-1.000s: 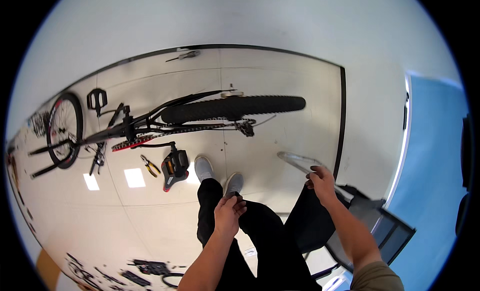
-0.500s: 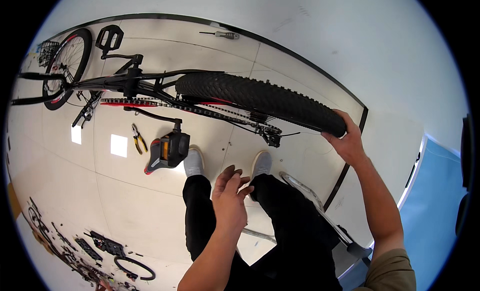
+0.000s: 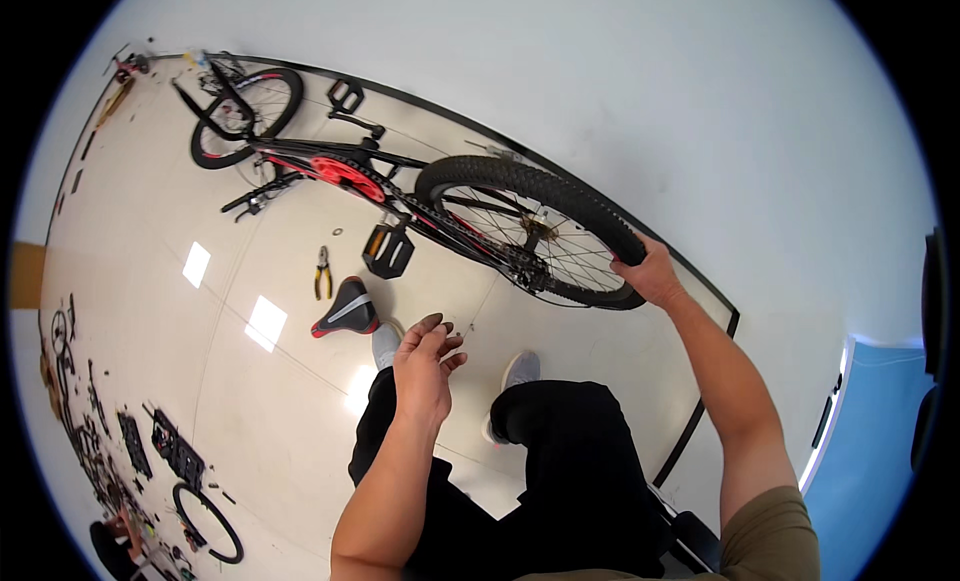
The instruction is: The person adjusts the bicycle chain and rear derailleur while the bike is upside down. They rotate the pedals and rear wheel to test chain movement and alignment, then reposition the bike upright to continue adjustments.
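My right hand (image 3: 652, 275) is closed around the edge of a bicycle's rear tyre (image 3: 500, 173), at the end nearest me. The spokes, hub (image 3: 540, 227) and rear sprockets show from the side. A black bicycle frame (image 3: 300, 153) stretches away to the left, with a red chainring (image 3: 348, 179) and a black pedal (image 3: 388, 251). In front of my knees, my left hand (image 3: 424, 369) has its fingers bent together; some tiny thing may be at the fingertips, too small to make out. It touches no part of the bicycle.
Pliers (image 3: 323, 273) with yellow-black handles and a loose saddle (image 3: 346, 311) lie on the floor left of my feet. A screwdriver (image 3: 492, 149) lies by the wall behind the wheel. Several bicycle parts, including a black tyre (image 3: 208, 522), are spread at lower left, near another person (image 3: 118, 541).
The rear wheel, seen nearly edge-on before, now shows its spoked side as the bicycle tilts. My right hand stays on the tyre. My left hand's fingers have drawn closer together.
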The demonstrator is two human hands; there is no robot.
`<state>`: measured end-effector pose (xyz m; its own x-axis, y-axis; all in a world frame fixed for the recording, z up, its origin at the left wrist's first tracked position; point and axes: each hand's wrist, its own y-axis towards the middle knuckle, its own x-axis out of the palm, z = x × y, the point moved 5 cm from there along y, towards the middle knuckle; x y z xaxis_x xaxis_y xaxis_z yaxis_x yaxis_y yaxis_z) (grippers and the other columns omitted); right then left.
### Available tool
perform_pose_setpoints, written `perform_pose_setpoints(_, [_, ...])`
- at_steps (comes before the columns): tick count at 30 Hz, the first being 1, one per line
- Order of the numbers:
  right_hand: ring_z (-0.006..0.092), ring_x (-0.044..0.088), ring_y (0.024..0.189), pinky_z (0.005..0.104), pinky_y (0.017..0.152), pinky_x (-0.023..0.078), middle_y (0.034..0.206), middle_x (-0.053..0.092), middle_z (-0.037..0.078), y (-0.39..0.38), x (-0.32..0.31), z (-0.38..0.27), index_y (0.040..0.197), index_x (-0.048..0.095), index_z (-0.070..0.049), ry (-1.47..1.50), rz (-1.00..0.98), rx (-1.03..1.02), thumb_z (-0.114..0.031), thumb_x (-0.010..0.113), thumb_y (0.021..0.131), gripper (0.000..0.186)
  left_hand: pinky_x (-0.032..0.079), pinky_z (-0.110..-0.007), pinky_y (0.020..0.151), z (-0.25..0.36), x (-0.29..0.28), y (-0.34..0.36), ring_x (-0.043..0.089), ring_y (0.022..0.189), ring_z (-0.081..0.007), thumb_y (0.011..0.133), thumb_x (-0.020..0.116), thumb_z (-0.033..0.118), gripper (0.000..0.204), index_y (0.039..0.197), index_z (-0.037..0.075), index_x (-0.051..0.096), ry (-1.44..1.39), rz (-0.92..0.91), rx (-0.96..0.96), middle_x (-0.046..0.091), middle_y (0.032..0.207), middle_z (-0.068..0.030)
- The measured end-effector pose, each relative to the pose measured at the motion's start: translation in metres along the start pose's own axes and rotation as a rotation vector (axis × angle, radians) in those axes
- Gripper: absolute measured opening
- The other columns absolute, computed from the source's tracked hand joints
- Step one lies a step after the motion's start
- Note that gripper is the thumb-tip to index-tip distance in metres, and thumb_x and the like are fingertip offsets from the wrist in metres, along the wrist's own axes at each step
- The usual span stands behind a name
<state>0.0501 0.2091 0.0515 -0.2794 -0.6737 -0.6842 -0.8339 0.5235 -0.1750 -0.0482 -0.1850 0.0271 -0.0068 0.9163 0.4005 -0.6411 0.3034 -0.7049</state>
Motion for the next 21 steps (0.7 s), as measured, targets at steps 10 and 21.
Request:
perform_pose_setpoints(10, [0.0242, 0.07, 0.096, 0.0364, 0.091, 0.054, 0.107, 0.075, 0.017, 0.003, -0.001, 0.0, 0.12, 0.068, 0.004, -0.052, -0.041, 0.017, -0.014, 0.082, 0.076, 0.05, 0.054, -0.039, 0.078, -0.054, 0.002, 0.021, 0.063, 0.092, -0.0213, 0.098, 0.061, 0.016, 0.043, 0.139, 0.004, 0.055, 0.191, -0.027, -0.127, 0.063, 0.115, -0.0085])
perform_pose_setpoints(21, [0.0262, 0.069, 0.08, 0.0378, 0.078, 0.054, 0.089, 0.072, 0.019, 0.002, -0.003, -0.003, 0.104, 0.07, 0.001, -0.036, -0.063, -0.005, -0.015, 0.08, 0.078, 0.033, 0.047, -0.049, 0.101, -0.141, 0.067, 0.148, 0.057, 0.12, -0.031, 0.104, 0.058, 0.029, 0.052, 0.15, 0.006, 0.044, 0.087, 0.013, -0.23, 0.054, 0.142, -0.0138])
